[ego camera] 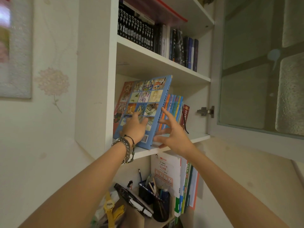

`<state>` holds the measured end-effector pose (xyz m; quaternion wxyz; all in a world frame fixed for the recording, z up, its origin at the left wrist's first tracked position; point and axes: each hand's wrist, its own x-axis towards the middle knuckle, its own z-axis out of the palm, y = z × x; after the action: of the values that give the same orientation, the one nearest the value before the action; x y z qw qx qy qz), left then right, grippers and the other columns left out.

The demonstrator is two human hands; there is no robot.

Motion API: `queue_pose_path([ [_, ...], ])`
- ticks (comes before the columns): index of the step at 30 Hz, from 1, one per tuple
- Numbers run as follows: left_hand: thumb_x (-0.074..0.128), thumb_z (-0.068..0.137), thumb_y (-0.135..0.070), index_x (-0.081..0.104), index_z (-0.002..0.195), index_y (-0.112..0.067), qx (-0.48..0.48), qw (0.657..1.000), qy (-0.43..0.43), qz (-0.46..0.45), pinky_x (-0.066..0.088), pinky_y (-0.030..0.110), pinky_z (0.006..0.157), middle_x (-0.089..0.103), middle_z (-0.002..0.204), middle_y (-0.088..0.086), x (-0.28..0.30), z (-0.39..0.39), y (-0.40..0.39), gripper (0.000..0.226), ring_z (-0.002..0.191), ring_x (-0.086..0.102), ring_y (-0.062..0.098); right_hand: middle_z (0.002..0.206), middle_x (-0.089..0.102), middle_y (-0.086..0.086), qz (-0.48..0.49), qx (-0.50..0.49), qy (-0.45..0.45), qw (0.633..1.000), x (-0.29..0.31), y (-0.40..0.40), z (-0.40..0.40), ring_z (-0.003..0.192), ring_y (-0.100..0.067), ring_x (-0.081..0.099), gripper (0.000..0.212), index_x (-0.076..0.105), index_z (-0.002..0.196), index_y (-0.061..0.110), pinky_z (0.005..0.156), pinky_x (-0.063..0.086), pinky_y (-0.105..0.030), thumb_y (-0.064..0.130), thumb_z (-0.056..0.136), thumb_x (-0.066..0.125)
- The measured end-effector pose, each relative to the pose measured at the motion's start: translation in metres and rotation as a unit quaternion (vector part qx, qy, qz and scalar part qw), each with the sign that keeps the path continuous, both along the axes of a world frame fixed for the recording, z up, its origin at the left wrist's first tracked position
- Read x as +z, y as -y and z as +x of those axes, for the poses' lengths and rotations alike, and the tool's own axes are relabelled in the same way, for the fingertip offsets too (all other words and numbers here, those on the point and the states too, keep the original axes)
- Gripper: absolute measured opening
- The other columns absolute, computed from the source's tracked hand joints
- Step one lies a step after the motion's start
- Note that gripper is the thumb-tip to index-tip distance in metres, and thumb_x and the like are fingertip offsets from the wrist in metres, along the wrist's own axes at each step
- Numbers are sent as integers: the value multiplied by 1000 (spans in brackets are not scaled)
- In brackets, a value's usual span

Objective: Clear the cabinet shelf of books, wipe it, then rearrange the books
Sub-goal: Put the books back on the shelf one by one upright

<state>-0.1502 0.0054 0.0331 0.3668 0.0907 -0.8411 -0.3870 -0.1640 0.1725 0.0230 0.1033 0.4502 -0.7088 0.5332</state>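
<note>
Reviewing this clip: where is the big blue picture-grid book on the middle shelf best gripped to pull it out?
Probably at the blue book's spine edge, coming from the front. It leans left, opening a gap from the row of thin books, so fingers fit there. The left hand already steadies the cover.

Both arms are bare, with no sleeves showing; the left hand (135,127) has a shiny silver watch (123,145) on its wrist; right beside the watch sits a thin dark string bracelet (132,151) with small beads; the right hand (172,134) wears nothing.
</note>
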Motion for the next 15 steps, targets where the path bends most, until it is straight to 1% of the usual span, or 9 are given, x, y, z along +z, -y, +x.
queue_pose_path([
  [2, 45, 90, -54, 37, 138, -29, 2, 1000, 2, -9, 42, 50, 99, 48, 139, 7, 0, 3, -1, 55, 120, 52, 30, 117, 47, 13, -7, -13, -9, 1000, 3, 7, -3, 89, -10, 66, 103, 16, 150, 39, 59, 58, -24, -2, 77, 76],
  [4, 50, 89, -55, 38, 139, -28, 9, 1000, 2, -21, 44, 49, 98, 47, 140, 5, 0, 5, -3, 59, 121, 51, 29, 119, 46, 9, -3, -25, -15, 1000, 6, 17, -7, 81, -4, 63, 103, 16, 151, 34, 57, 53, -15, -4, 76, 76],
  [6, 54, 85, -58, 38, 139, -27, 21, 999, -2, -33, 45, 48, 97, 49, 138, 5, -1, 4, -3, 64, 120, 52, 28, 120, 48, 4, 8, -36, -30, 999, 9, 27, -12, 78, -5, 62, 103, 17, 152, 29, 62, 51, -13, -3, 75, 77],
  [8, 56, 81, -58, 37, 139, -29, 38, 999, 2, -39, 46, 48, 95, 52, 134, 5, -2, 2, -3, 67, 117, 54, 29, 118, 53, 0, 15, -54, -54, 997, 11, 36, -18, 84, -14, 63, 102, 20, 151, 29, 73, 53, -18, 2, 73, 80],
  [9, 56, 80, -57, 38, 138, -31, 45, 998, 4, -39, 47, 49, 94, 52, 133, 6, -3, -1, -2, 66, 114, 55, 30, 114, 54, 0, 14, -57, -62, 996, 11, 41, -20, 86, -17, 62, 101, 22, 150, 29, 77, 53, -20, 4, 72, 81],
  [10, 55, 79, -56, 39, 137, -32, 52, 998, 8, -34, 47, 49, 92, 54, 131, 6, -4, -2, -1, 64, 111, 57, 30, 112, 53, -1, 11, -57, -69, 996, 12, 45, -23, 87, -17, 59, 99, 23, 149, 29, 79, 52, -22, 6, 72, 81],
  [11, 55, 80, -53, 40, 135, -33, 60, 998, 8, -28, 48, 49, 91, 55, 128, 5, -3, -2, 0, 60, 108, 58, 30, 114, 53, -2, 9, -57, -75, 995, 11, 49, -26, 90, -16, 55, 98, 24, 149, 28, 81, 51, -25, 6, 72, 81],
  [13, 58, 86, -41, 43, 133, -31, 79, 997, 9, -16, 47, 50, 93, 56, 125, 4, -1, -5, 2, 50, 106, 59, 30, 127, 49, -6, 4, -64, -89, 994, 10, 58, -32, 95, -15, 50, 98, 26, 148, 27, 86, 52, -34, 7, 70, 82],
  [15, 58, 89, -30, 46, 132, -29, 97, 995, 12, -3, 44, 50, 98, 57, 125, 2, 2, -7, 4, 44, 110, 57, 30, 128, 43, -7, -1, -74, -98, 992, 8, 65, -37, 98, -16, 48, 98, 27, 148, 27, 91, 51, -38, 5, 69, 82],
])
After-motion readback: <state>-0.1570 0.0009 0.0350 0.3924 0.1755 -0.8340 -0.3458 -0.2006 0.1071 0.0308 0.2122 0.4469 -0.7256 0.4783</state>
